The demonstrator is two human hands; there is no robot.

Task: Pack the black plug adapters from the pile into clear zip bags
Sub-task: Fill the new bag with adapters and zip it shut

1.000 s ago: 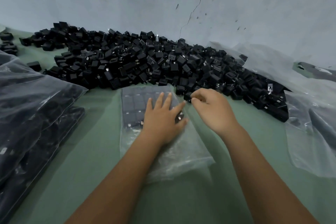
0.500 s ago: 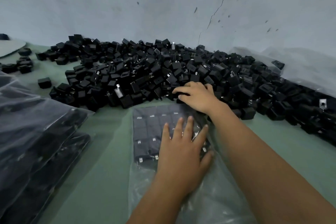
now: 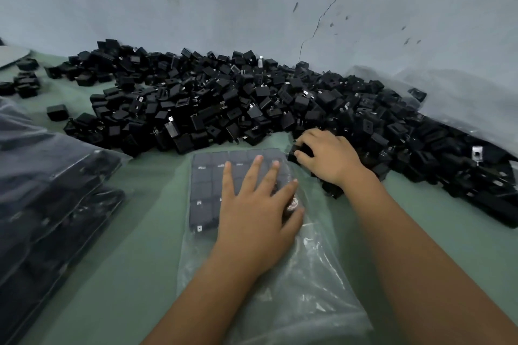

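A person's left hand (image 3: 256, 210) lies flat, fingers straight and spread, pressing on a clear zip bag (image 3: 269, 269) laid on a green table (image 3: 134, 260). Under the fingers, black plug adapters (image 3: 206, 193) sit in neat rows inside the far end of the bag, some with silver prongs showing; the near end of the bag is slack and crinkled. The right hand (image 3: 328, 158) reaches just beyond the bag's far right corner, its fingers curled around a black adapter (image 3: 301, 152) at the near edge of the pile (image 3: 252, 103).

The pile of loose black adapters stretches across the table against a pale, cracked wall (image 3: 252, 0), thinning toward the right, where it runs onto a sheet of clear plastic (image 3: 462, 92). A few stray adapters (image 3: 57, 112) lie apart from the pile at the far left. On the left, well apart from the hands, filled plastic bags (image 3: 50, 199) of dark adapters are stacked on one another. A grey flat object (image 3: 11, 54) shows at the far left edge; what it is cannot be told. No brand, label or writing can be read on the adapters or the bags.
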